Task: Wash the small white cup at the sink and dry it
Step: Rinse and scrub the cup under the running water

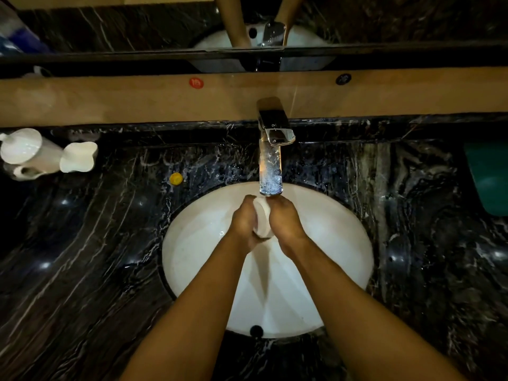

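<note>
Sitting pinched between both palms under the tap (270, 158), the small white cup (261, 219) looks light, rigid and wet-slick. Left hand (244, 221) at nine o'clock and right hand (286, 221) at three both clasp its sides above the sink (343, 243).

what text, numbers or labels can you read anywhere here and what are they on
Nothing reads with certainty.
Red round sticker on the tan backsplash ledge: pale marks, perhaps two digits, too blurred to read.
Dark round sticker on the same ledge: faint marks, illegible.
Faucet top: a tiny mark, too small to read.
Small white cup, white dispensers, yellow cap: no text visible.
</note>
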The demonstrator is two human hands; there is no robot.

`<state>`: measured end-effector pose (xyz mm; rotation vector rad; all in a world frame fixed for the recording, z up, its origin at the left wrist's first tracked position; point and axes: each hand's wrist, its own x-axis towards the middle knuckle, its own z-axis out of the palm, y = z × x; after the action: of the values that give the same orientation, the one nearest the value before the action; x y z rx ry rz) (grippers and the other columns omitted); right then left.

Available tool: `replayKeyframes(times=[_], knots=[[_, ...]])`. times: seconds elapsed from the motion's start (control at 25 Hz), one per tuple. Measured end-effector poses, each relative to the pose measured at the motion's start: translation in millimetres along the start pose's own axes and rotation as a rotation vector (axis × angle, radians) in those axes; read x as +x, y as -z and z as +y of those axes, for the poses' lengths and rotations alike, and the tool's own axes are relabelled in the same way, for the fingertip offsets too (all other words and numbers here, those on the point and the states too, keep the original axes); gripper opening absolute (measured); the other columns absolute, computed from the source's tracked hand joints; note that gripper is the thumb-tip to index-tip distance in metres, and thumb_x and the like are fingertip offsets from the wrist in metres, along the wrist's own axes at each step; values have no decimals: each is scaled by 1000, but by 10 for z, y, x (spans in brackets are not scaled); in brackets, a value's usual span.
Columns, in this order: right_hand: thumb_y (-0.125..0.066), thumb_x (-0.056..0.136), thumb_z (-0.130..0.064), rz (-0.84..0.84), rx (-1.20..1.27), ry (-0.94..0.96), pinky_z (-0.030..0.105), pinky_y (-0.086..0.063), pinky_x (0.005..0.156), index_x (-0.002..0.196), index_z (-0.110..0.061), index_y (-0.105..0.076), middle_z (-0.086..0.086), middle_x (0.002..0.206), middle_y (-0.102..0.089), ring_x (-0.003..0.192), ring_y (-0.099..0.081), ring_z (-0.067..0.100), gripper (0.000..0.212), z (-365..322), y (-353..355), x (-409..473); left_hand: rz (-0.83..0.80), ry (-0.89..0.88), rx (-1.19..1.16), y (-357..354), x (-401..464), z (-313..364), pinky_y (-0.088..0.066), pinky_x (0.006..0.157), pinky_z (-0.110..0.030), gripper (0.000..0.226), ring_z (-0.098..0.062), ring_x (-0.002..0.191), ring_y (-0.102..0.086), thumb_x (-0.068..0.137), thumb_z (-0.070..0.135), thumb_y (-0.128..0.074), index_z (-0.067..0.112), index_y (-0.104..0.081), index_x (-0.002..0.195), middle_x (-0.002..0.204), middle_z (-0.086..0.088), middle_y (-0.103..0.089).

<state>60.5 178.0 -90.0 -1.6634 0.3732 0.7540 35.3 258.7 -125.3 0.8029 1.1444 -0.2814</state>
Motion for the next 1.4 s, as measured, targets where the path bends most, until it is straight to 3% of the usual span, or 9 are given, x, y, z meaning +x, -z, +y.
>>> replayKeyframes(times=[0.12,0.28,0.44,0.68,0.8,0.88,1.12,1.24,1.4], knots=[[-44,103,-31,23,37,67,39,-56,83,89,-25,-65,4,96,-73,95,-70,26,26,152,-68,-46,-69,68,-42,-47,4,-10,-54,57,-27,25,-24,74,-66,94,34,-46,18,-65,88,68,-5,-69],[-49,99,-32,59,172,-87,37,-54,83,82,-22,-70,1,83,-73,91,-70,26,29,152,-70,-51,71,-242,364,-55,68,40,-47,68,-31,27,-28,81,-65,96,30,-48,17,-69,84,84,-8,-71],[-51,101,-31,-65,249,-342,53,-52,103,107,-10,-72,20,113,-74,111,-69,39,30,53,87,-5,44,-471,703,-8,61,8,-44,63,-30,31,-23,80,-66,98,32,-51,23,-66,72,86,-6,-73],[-54,97,-27,0,190,-74,44,-60,81,82,-20,-72,1,80,-78,87,-73,28,24,-32,73,1,-93,-4,-95,17,-9,-85,-54,70,-32,24,-28,85,-69,95,26,-48,17,-68,100,92,-9,-73],[-51,99,-23,-53,204,-57,49,-57,92,87,-22,-72,1,88,-77,93,-73,26,24,31,-41,-91,-79,63,-297,-14,3,-92,-54,70,-32,30,-25,91,-66,97,34,-45,17,-64,114,94,-6,-70],[-53,99,-22,-62,270,-125,56,-54,100,89,-18,-72,9,98,-75,106,-71,34,22,34,-64,-105,-1,-39,-138,20,41,-57,-49,82,-37,39,-29,99,-60,97,36,-45,13,-63,123,104,-9,-64],[-56,100,-33,-139,274,-375,58,-55,96,119,-10,-69,21,121,-73,112,-69,41,32,-1,111,-20,63,-577,678,128,10,32,-43,60,-27,32,-21,73,-63,97,26,-47,21,-66,71,76,0,-69],[-54,100,-34,-50,292,-234,51,-59,90,106,-13,-71,17,108,-76,102,-72,38,28,-15,76,14,59,-235,173,113,7,-8,-57,79,-41,28,-32,93,-69,95,30,-51,14,-71,107,102,-14,-75],[-54,103,-38,-49,419,-176,44,-61,80,109,-11,-70,16,104,-77,93,-74,30,32,31,92,-23,-22,3,-163,67,-22,-107,-61,67,-39,31,-32,96,-70,95,26,-50,13,-68,118,108,-14,-74]])
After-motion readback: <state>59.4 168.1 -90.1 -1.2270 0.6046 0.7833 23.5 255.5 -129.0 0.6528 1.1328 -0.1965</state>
